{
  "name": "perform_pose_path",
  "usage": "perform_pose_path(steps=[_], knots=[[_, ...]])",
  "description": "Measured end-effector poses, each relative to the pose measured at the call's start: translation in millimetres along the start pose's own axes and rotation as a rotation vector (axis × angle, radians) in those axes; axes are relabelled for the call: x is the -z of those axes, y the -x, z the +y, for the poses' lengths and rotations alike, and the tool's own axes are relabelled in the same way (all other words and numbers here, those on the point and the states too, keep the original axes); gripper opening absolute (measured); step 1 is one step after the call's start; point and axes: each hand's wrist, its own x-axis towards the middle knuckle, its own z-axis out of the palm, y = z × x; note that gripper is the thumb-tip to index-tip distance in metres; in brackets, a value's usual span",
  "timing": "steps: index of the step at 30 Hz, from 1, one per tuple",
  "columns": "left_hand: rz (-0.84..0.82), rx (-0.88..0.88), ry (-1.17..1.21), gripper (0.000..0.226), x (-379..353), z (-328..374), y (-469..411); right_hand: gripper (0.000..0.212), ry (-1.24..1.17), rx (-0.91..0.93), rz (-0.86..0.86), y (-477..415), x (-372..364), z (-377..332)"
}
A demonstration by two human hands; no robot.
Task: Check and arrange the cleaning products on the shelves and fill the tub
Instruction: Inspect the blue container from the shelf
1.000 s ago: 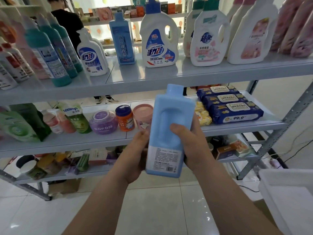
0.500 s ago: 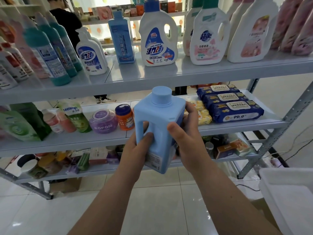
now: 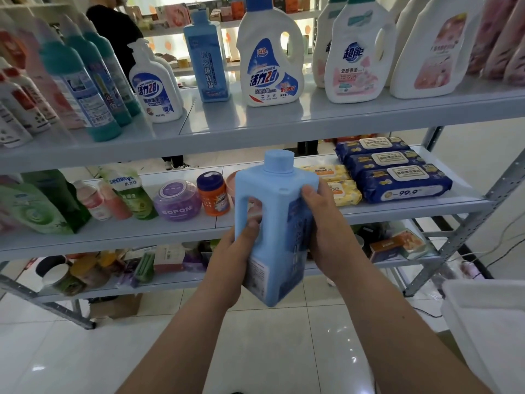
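You hold the light blue bottle (image 3: 274, 214) tilted, cap up, before the middle shelf (image 3: 176, 230). Your left grip (image 3: 237, 260) clasps its handle side and your right grip (image 3: 326, 234) its labelled side. A white tub (image 3: 488, 331) stands at lower right.

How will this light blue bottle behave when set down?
The light blue bottle looks like rigid plastic, probably won't flex. Left hand and right hand both grip it, hinting at weight. Its boxy body should stand steadily.

White tub (image 3: 483, 322) partly beyond the right edge
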Motion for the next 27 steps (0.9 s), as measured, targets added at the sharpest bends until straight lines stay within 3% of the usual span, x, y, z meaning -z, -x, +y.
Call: perform_pose_path(steps=[6, 10, 17, 19, 22, 27], knots=[[-0.049, 0.197, 0.235, 0.062, 8, -12, -10, 0.048, -0.137, -0.203, -0.086, -5, 4, 28], [-0.101, 0.24, 0.237, 0.069, 29, -21, -24, 0.047, -0.129, -0.138, -0.02, -19, -11, 48], [-0.205, 0.25, 0.152, 0.067, 65, -27, -69, 0.09, 0.003, -0.08, 0.16, -60, -33, 66], [-0.211, 0.281, 0.183, 0.061, 71, -28, -84, 0.084, 0.055, -0.092, 0.201, -70, -35, 69], [-0.242, 0.36, 0.284, 0.059, 87, -32, -107, 0.054, 0.042, -0.086, 0.234, -84, -34, 70], [-0.381, 0.456, 0.378, 0.069, 96, -42, -143, 0.056, 0.132, -0.083, 0.294, -89, -25, 72]])
